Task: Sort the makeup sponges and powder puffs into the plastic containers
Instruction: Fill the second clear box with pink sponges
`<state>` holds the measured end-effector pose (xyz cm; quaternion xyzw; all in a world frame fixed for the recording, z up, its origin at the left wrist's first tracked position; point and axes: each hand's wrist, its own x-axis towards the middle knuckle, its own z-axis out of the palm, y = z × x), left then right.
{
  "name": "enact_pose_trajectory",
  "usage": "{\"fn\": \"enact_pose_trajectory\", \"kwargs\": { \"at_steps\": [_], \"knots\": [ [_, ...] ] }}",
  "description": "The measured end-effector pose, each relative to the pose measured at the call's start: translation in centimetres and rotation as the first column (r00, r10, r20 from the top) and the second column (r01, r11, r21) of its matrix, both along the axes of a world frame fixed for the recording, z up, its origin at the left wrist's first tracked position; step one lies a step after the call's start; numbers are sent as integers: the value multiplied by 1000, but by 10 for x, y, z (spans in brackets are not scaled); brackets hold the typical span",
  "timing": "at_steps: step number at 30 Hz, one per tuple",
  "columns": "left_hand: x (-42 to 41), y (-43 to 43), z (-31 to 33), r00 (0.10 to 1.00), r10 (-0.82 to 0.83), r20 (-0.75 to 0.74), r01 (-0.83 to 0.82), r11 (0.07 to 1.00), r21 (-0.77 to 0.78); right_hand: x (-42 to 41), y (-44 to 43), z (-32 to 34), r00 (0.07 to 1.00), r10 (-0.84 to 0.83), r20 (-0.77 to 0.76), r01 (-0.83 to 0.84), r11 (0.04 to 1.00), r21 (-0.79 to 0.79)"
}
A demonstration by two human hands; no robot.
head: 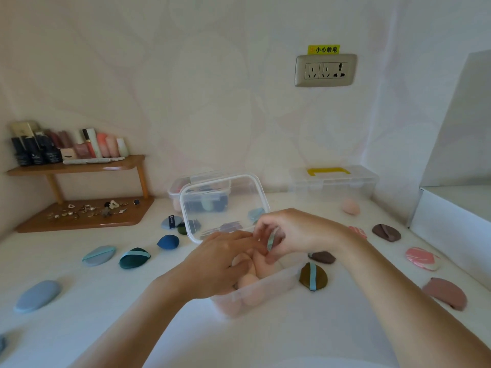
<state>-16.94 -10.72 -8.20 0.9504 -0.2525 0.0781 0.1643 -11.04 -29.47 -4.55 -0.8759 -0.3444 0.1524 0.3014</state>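
My right hand (289, 232) pinches a thin item with a light blue band (270, 241), seemingly a powder puff seen edge-on, above the near clear container (265, 293). That container holds several pink sponges (247, 281). My left hand (220, 264) reaches over the container with straight fingers touching the same item. A clear lid (224, 205) stands tilted just behind both hands. A second clear container (175, 192) with dark and pale pieces inside sits behind the lid.
Loose puffs and sponges lie around: light blue (98, 255), dark green (134, 257), blue (168, 241), grey-blue (37, 296), olive (313, 276), brown (322, 257), mauve (445, 293), marbled pink (421, 258). A yellow-handled clear box (332, 181) stands at the back; a wooden shelf (79, 168) of cosmetics is on the left.
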Motion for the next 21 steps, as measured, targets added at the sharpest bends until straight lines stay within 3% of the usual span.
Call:
{"fn": "enact_pose_trajectory", "kwargs": {
  "at_steps": [3,5,8,13,15,21],
  "knots": [
    [0,0,0,1000,16,-2,-16,1000,-13,25,-24,3,978,-210,20,184,897,401],
    [-1,-2,1,1000,20,-14,-20,1000,-12,52,-47,-7,874,-458,160,323,796,512],
    [-2,-1,1,1000,21,-19,-21,1000,-6,90,-81,-40,700,-631,333,546,774,320],
    [-1,-1,1,1000,23,-15,-23,1000,-17,118,-105,-80,643,-741,194,753,658,16],
    [0,-1,1,1000,28,-10,-28,999,-28,125,-106,-83,626,-760,175,772,636,5],
    [-1,0,-1,999,40,-17,-41,997,-59,130,-117,-89,490,-858,156,839,512,183]
  ]
}}
